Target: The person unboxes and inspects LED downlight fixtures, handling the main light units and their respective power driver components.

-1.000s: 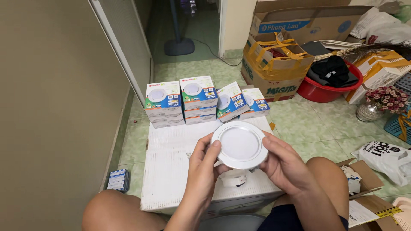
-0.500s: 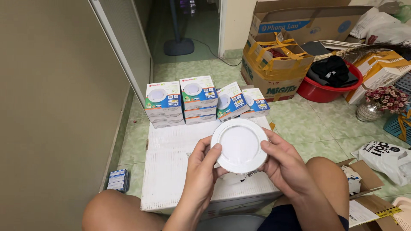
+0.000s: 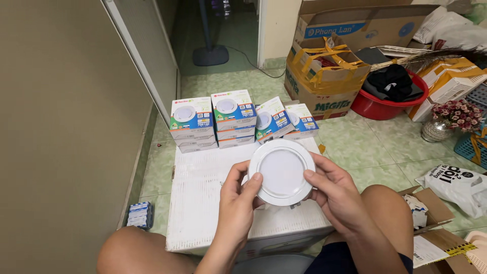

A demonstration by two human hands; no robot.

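One round white lamp at centre. Four stacks of small lamp boxes at twelve o'clock. One red basin at two o'clock. Two hands.

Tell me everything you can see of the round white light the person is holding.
The round white plastic-looking downlight is a flat disc with a raised rim around a smooth matte face. It faces the camera, held above the white box. The left hand grips its left edge, the right hand its right edge. Its back is hidden.
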